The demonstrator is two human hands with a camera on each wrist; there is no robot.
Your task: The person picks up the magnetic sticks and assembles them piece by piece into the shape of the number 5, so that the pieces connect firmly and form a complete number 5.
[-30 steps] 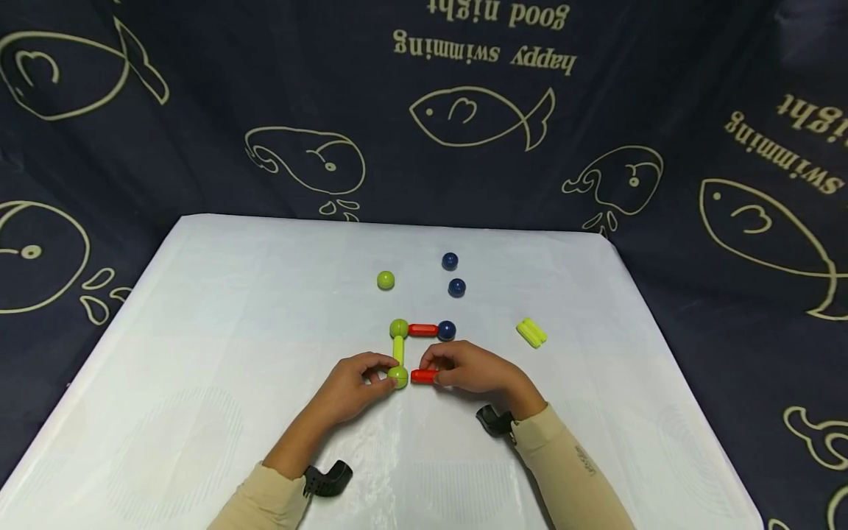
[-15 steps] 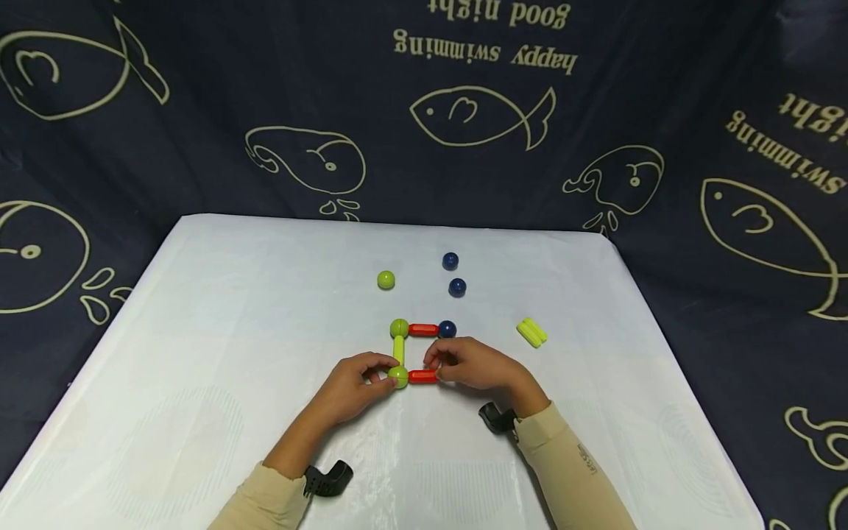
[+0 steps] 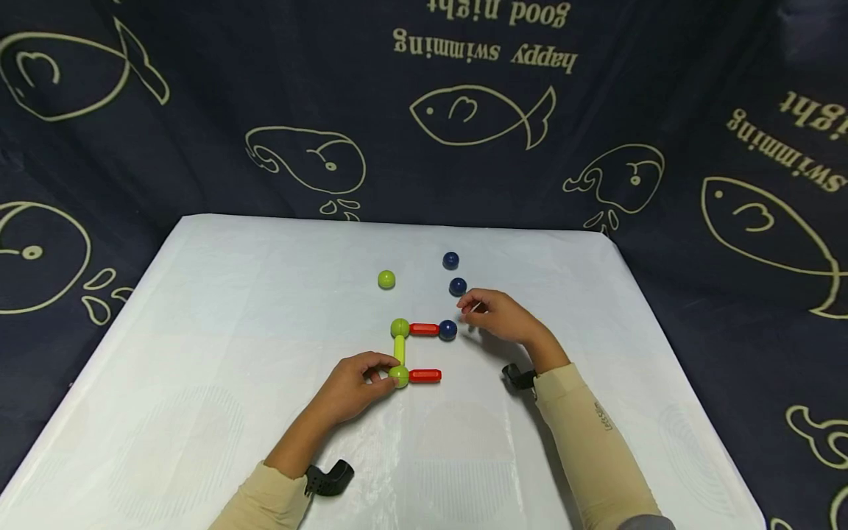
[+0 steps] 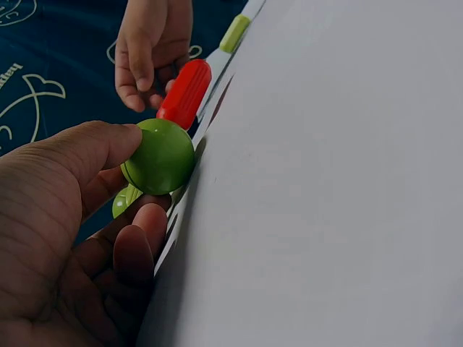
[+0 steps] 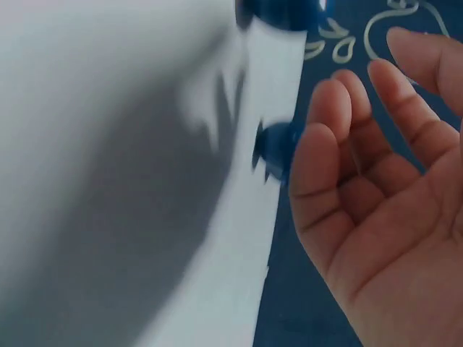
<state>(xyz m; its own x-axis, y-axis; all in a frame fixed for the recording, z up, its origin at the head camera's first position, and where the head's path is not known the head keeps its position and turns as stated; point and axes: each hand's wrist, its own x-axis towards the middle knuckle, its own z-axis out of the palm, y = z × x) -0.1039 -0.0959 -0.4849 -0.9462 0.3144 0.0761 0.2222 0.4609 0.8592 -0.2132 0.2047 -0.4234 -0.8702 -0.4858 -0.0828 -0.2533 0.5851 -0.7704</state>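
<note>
My left hand pinches the near green ball between thumb and fingers. From that ball a red stick points right, its far end free. A yellow-green stick links it to another green ball, where a second red stick runs to a blue ball. Together they form a three-sided frame, open on the right. My right hand hovers just right of the blue pieces, fingers loosely bent and holding nothing. In the left wrist view, the red stick meets the pinched ball.
Two loose blue balls lie toward the back, the nearer one by my right fingertips. A loose green ball sits left of them. The right forearm hides the spare yellow-green sticks in the head view; one stick shows in the left wrist view.
The right hand brought the red stick against the near green ball, let go of it, and moved up and right toward the loose blue balls. The left hand stays put.
</note>
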